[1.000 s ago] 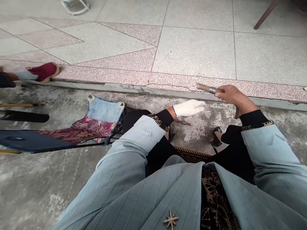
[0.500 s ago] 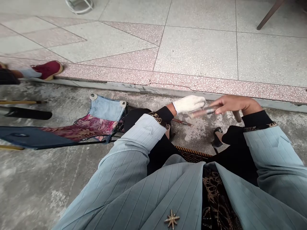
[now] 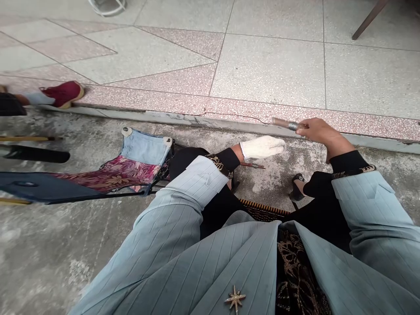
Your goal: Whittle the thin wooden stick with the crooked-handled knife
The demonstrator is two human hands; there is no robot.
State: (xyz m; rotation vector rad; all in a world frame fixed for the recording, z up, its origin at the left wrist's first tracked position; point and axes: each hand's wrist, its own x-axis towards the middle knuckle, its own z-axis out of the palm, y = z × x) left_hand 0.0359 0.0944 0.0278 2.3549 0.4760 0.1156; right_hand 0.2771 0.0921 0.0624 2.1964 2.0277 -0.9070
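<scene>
My bare right hand (image 3: 317, 131) is closed around one end of a short brownish stick (image 3: 280, 122) with silvery wire wound round it near my fingers. The stick points left, over the edge of the low step. My left hand (image 3: 262, 148) wears a white knitted glove and is below and left of the stick, apart from it. Its fingers are pressed together and curled; whether anything is inside them is hidden. Just below the glove, a thin reddish stick (image 3: 257, 166) with a pale band shows close to the ground.
A folding seat of denim and flowered cloth (image 3: 141, 168) stands to my left. Beyond it are a dark-bladed tool (image 3: 37, 154) and another person's red shoe (image 3: 65, 93). The tiled step (image 3: 269, 74) runs across ahead, with a furniture leg (image 3: 369, 19) at upper right.
My right hand has lifted up and away with the wire-wound stick, which now is farther from the glove. My left hand has shifted slightly right and down, its fingers curled.
</scene>
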